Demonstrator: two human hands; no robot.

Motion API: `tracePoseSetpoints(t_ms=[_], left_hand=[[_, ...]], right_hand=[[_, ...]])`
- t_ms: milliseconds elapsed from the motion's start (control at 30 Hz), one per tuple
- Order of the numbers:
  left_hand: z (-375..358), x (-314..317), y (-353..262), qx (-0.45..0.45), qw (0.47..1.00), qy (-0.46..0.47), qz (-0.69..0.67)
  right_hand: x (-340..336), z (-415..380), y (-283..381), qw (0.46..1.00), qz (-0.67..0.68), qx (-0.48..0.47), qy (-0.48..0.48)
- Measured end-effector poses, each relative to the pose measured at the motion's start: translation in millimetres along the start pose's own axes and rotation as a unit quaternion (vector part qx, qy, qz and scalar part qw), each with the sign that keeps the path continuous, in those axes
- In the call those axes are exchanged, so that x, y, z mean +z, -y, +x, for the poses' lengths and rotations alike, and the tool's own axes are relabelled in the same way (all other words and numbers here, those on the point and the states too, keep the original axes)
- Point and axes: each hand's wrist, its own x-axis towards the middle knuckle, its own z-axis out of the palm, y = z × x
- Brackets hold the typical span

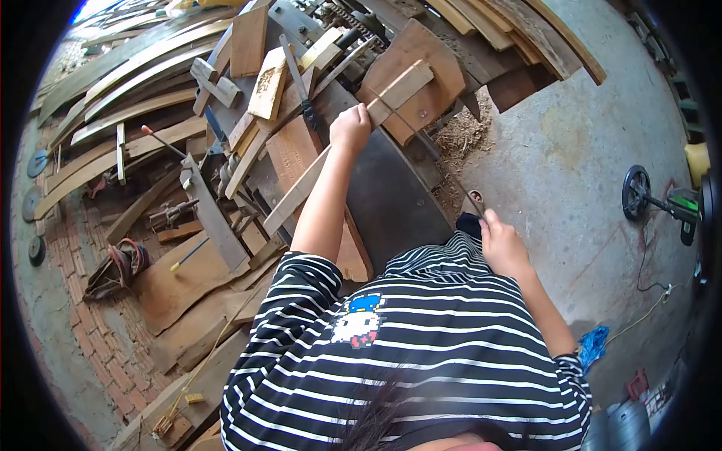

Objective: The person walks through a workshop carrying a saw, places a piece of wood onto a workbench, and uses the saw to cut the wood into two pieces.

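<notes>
My left hand (350,129) is wrapped round a long pale wooden strip (301,189), which slants over a dark flat machine surface (387,195). The strip's far end lies over a broad brown board (444,79). On the right, my right hand (504,246) grips the near end of a long thin dark tool (453,179). It reaches up and left, and its far part crosses the strip just beyond my left hand. Whether it is a file or a blade is too small to tell.
Boards and offcuts (135,101) pile up at the left, with a red-tipped lever (162,140) among them. Wood shavings (465,139) lie beside the machine. A black wheel (635,193) and a blue plastic bag (593,346) are on the concrete floor at right.
</notes>
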Motion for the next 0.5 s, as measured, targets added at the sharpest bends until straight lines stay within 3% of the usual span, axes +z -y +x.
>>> tracePoseSetpoints(t_ms=[100, 200, 300, 433, 500], left_hand=[[18, -4, 6, -0.035, 0.998, -0.045, 0.015], [34, -14, 14, -0.088, 0.996, -0.024, -0.01], [37, -18, 17, -0.109, 0.993, -0.009, -0.031], [18, -13, 10, -0.054, 0.996, -0.007, -0.07], [-2, -4, 3, -0.028, 1.0, -0.006, 0.001]], right_hand=[[4, 44, 3, 0.999, 0.012, -0.005, -0.04], [6, 86, 10, 0.997, 0.028, -0.03, -0.07], [-4, 72, 30, 0.999, -0.013, -0.016, -0.028], [-20, 38, 22, 0.998, -0.027, -0.029, -0.049], [-27, 16, 6, 0.999, -0.026, -0.02, -0.029]])
